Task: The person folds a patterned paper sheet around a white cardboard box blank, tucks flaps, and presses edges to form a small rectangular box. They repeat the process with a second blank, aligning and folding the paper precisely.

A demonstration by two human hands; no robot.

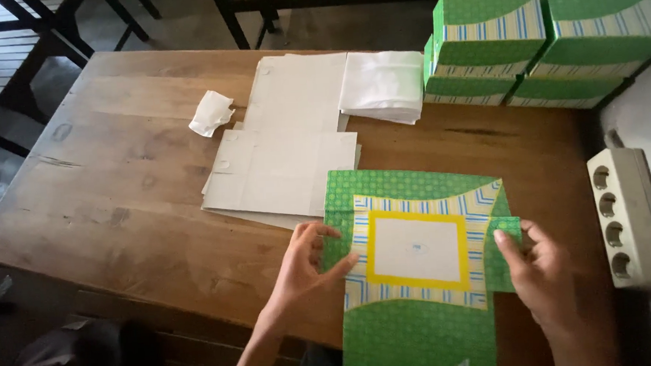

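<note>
Both grips pinch flat carton (418, 275) between them.

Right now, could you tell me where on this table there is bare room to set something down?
The widest bare wood lies left of the white card sheets and the crumpled paper. A narrow strip runs between the green boxes and the flat green carton. The near right side is crowded by both hands and the power strip.

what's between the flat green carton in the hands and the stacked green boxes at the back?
Head view: bare wooden table only. The flat green carton and stacked green boxes are apart; the white bag pile lies left of that stretch.
</note>
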